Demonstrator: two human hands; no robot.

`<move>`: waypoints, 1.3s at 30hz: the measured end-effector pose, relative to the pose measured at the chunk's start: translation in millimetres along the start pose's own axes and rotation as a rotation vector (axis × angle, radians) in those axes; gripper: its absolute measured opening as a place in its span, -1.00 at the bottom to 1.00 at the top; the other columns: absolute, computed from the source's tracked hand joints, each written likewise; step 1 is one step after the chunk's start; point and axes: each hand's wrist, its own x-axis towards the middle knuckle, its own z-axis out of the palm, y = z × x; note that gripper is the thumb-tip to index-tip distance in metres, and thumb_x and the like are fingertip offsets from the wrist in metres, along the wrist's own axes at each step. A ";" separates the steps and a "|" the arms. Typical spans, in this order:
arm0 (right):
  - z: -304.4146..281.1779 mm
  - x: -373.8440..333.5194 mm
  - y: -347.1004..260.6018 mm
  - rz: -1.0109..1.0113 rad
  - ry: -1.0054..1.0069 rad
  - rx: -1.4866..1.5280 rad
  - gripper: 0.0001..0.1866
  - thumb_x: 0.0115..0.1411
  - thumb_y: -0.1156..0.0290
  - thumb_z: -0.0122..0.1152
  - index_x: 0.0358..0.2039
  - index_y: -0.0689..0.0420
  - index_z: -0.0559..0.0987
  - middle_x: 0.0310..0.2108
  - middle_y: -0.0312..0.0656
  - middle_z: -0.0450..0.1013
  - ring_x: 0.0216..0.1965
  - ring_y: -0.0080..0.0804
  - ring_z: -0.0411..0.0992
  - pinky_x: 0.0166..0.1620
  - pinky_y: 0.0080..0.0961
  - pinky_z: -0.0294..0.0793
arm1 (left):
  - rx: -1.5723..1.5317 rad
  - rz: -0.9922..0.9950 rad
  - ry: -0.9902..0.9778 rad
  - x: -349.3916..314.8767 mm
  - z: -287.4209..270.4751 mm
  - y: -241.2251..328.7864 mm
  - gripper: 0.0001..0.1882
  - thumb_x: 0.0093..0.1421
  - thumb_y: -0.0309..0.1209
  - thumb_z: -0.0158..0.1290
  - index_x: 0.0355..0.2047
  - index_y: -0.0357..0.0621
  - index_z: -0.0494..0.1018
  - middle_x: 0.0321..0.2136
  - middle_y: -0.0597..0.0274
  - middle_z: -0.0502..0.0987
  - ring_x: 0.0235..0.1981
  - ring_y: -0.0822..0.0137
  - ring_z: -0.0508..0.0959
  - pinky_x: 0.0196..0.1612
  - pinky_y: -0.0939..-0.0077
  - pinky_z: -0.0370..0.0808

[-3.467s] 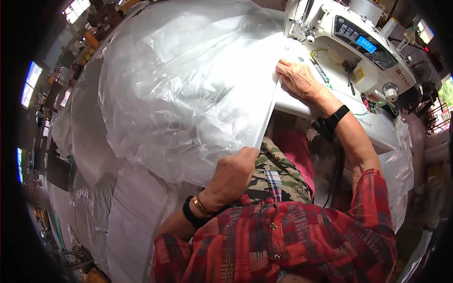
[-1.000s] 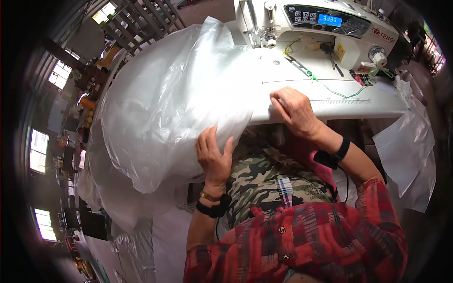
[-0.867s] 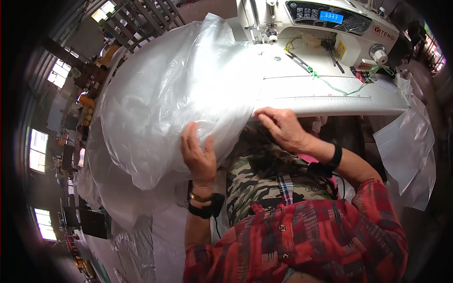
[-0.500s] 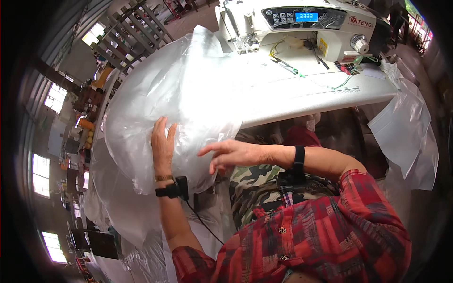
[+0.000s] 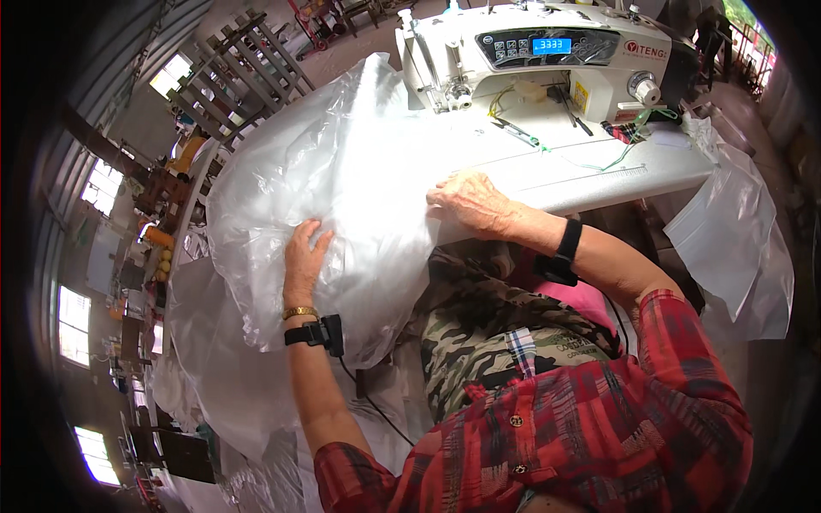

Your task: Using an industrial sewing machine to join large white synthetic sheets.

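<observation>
A large, crumpled sheet of clear plastic film (image 5: 274, 175) spreads over the left end of the white sewing table and hangs down its front. My left hand (image 5: 304, 263) rests on the film with its fingers spread. At the film's right edge, by the table's front, my right hand (image 5: 473, 203) is closed in a pinch on the plastic; its fingertips are partly hidden. Beyond both hands stands a white sewing machine (image 5: 539, 44) with a lit blue display, its needle area just past the top of the film.
A green-handled thin tool (image 5: 517, 134) and black tweezers-like tool (image 5: 575, 113) lie beneath the machine arm, beside green thread. Pale sheets (image 5: 737, 248) hang off the table's right end. Wooden racks (image 5: 235, 77) stand at the far left.
My right hand has moved up and right, from hovering with loose fingers to pinching the film's edge. The left hand has barely shifted on the plastic.
</observation>
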 end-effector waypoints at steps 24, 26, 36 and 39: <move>6.4 -42.5 -61.2 0.176 -0.910 0.478 -0.82 0.11 0.42 0.18 -0.27 0.16 0.61 -0.56 -0.18 0.59 -0.48 -0.28 0.60 -0.39 -0.33 0.58 | 0.014 0.078 0.059 0.1 9.5 -8.9 -0.57 0.22 -0.21 0.14 -0.09 -0.38 0.50 0.02 -0.09 0.49 0.06 -0.02 0.48 0.14 0.23 0.40; 1.2 -71.4 -79.0 0.019 -0.771 0.380 -0.86 0.01 0.45 0.22 -0.37 0.13 0.60 -0.48 -0.03 0.56 -0.35 -0.05 0.58 -0.27 -0.17 0.55 | 0.005 0.071 0.063 1.4 11.7 -7.6 -0.56 0.22 -0.20 0.13 -0.09 -0.37 0.50 0.02 -0.10 0.49 0.06 -0.02 0.48 0.14 0.22 0.40; -38.4 -139.9 -107.7 -0.107 -0.531 0.646 -0.79 0.18 0.30 0.11 -0.43 0.20 0.50 -0.57 0.09 0.46 -0.44 0.11 0.50 -0.35 -0.06 0.45 | 0.121 0.097 0.162 -8.0 0.8 8.0 -0.64 0.21 -0.30 0.13 -0.11 -0.37 0.50 0.00 -0.12 0.50 0.03 -0.07 0.49 0.15 0.20 0.38; -45.1 -136.6 -110.8 -0.166 -0.472 0.578 -0.79 0.21 0.31 0.03 -0.35 0.22 0.45 -0.61 0.08 0.44 -0.50 0.11 0.49 -0.40 -0.01 0.42 | 0.061 0.218 0.296 -19.0 -4.6 108.1 -0.64 0.16 -0.33 0.18 -0.11 -0.32 0.51 -0.04 -0.09 0.52 -0.02 -0.06 0.51 0.09 0.16 0.38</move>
